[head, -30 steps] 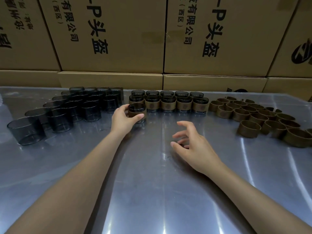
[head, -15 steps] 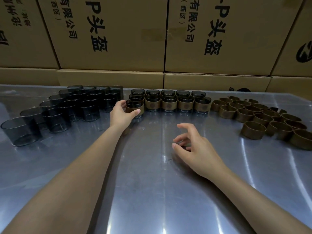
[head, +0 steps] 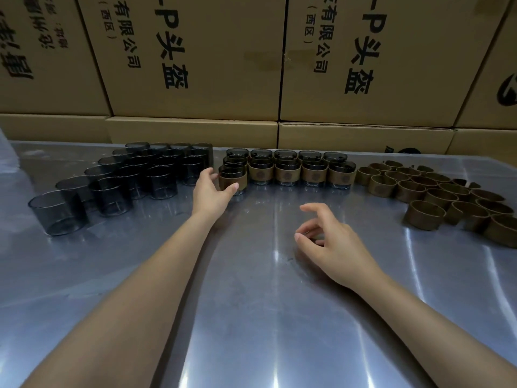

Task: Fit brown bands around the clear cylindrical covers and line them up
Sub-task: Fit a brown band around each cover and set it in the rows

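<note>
Left hand (head: 211, 191) is at the left end of the front row of finished pieces, fingers and thumb curled around a banded cover (head: 232, 180); thumb tip lies on the brown band, fingers wrap the far-left side. The piece stands upright on the worktop (head: 251, 317), axis vertical, its right flank just beside the next banded cover (head: 261, 174) in the row. Cannot tell whether the grip is firm or only a resting contact. Right hand (head: 330, 242) is empty, half-curled, index finger raised, thumb and middle fingers close together, hovering over bare worktop nearer the body than the row. Judgement: this is the lining-up step; once the piece is let go, the next cycle needs one plain cover and one band. Plain clear covers (head: 112, 189) stand immediately left of the left hand, nearest ones just beyond its knuckles, so that hand is the nearer for them. Loose brown bands (head: 425, 214) lie well to the right of the right hand and slightly farther away, axes vertical, openings up; that hand is nearer. Room: open worktop between both hands and toward the body; cardboard boxes (head: 195, 65) wall off the far edge behind all three groups. Risk, as judged: packed neighbours may be nudged on withdrawal.
</note>
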### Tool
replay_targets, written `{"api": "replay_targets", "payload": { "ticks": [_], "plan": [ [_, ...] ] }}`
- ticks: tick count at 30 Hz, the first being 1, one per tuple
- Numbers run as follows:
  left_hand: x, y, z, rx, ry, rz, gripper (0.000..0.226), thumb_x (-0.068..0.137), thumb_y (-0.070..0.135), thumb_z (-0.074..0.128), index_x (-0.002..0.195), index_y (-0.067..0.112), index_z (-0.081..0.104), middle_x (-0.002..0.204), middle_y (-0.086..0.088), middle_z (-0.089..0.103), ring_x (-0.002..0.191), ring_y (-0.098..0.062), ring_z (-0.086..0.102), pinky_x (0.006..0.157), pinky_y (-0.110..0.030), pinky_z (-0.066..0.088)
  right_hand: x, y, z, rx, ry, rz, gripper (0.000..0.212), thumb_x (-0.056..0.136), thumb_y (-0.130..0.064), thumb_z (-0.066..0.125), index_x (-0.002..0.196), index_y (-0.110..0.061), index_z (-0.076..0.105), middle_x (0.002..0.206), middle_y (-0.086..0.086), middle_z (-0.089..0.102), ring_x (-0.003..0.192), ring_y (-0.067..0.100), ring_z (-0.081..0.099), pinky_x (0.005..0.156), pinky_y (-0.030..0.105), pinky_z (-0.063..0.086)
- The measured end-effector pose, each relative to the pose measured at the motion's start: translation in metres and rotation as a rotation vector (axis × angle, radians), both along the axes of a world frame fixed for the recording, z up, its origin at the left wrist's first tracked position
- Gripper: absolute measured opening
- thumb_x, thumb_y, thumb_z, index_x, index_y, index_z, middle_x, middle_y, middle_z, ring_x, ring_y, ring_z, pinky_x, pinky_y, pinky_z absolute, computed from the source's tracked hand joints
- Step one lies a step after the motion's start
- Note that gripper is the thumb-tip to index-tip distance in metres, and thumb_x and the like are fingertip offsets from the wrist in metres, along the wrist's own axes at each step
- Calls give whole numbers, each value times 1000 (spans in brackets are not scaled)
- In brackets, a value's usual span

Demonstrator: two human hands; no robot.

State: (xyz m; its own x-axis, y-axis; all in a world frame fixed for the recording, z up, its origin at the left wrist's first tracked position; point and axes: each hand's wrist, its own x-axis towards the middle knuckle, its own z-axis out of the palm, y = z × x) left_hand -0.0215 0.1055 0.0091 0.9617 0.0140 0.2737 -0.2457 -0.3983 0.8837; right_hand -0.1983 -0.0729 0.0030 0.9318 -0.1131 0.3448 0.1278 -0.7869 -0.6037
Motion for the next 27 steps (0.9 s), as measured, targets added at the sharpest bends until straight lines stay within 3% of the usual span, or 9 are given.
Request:
{"api": "replay_targets", "payload": {
  "ticks": [4, 7, 10, 13, 15, 17, 20, 24, 27],
  "plan": [
    [-36, 22, -3, 35, -23, -63, 53, 100, 32, 49, 146, 14, 32, 122, 8, 57, 124, -16, 49, 100, -30, 38, -2, 2, 3, -61, 6, -14, 46, 93, -29, 58, 135, -27, 39, 94, -19, 61, 96, 5, 60, 86, 34, 52],
    [-62, 54, -7, 338, -134, -155, 41, 98, 26, 51, 138, 17, 44, 113, 9, 59, 111, -12, 56, 90, -26, 40, -4, 3, 4, -116, 12, -23, 44, 94, -30, 57, 135, -27, 39, 98, -18, 61, 96, 6, 60, 84, 32, 51],
    [-70, 90, -6, 694, -342, -40, 36, 94, 17, 54, 130, 13, 52, 124, -5, 59, 114, -25, 56, 93, -41, 47, -6, 4, 5, -137, 16, -33, 42, 95, -29, 56, 134, -27, 41, 97, -18, 61, 96, 8, 61, 83, 33, 51],
    [-63, 119, -3, 881, -347, 281, 54, 88, 20, 60, 136, 1, 44, 142, -23, 43, 133, -39, 37, 109, -51, 31, -6, 3, 5, -142, 17, -38, 40, 95, -28, 55, 133, -27, 42, 96, -19, 60, 94, 8, 60, 80, 31, 49],
    [-62, 133, -2, 850, -199, 458, 73, 87, 26, 63, 144, -3, 29, 154, -30, 21, 144, -45, 12, 116, -55, 11, -5, 3, 4, -148, 17, -40, 40, 95, -28, 55, 133, -28, 42, 95, -20, 59, 93, 7, 60, 78, 29, 48],
    [-59, 143, -4, 778, -103, 544, 81, 86, 27, 65, 147, -4, 22, 155, -32, 14, 145, -46, 2, 116, -56, 3, -4, 2, 4, -152, 19, -40, 40, 95, -28, 55, 133, -28, 42, 95, -19, 59, 93, 7, 60, 77, 29, 48],
    [-56, 156, -4, 779, -76, 599, 76, 83, 24, 68, 141, -8, 30, 145, -33, 31, 140, -48, 16, 115, -61, 4, -2, 0, 2, -148, 13, -42, 40, 95, -29, 56, 132, -28, 42, 94, -20, 59, 93, 7, 59, 76, 29, 47],
    [-57, 166, 0, 879, -116, 647, 40, 86, 23, 65, 109, -8, 55, 115, -32, 55, 120, -45, 42, 112, -64, 9, 0, -1, 1, -149, 7, -42, 40, 95, -29, 56, 132, -29, 42, 91, -22, 57, 93, 6, 59, 78, 30, 48],
    [-66, 162, 4, 936, -159, 603, 35, 91, 35, 59, 88, 1, 64, 95, -24, 65, 108, -41, 50, 108, -57, 25, 0, 0, 1, -148, 14, -41, 40, 95, -30, 55, 132, -30, 42, 90, -22, 57, 92, 6, 59, 78, 29, 48]
  ]
}}
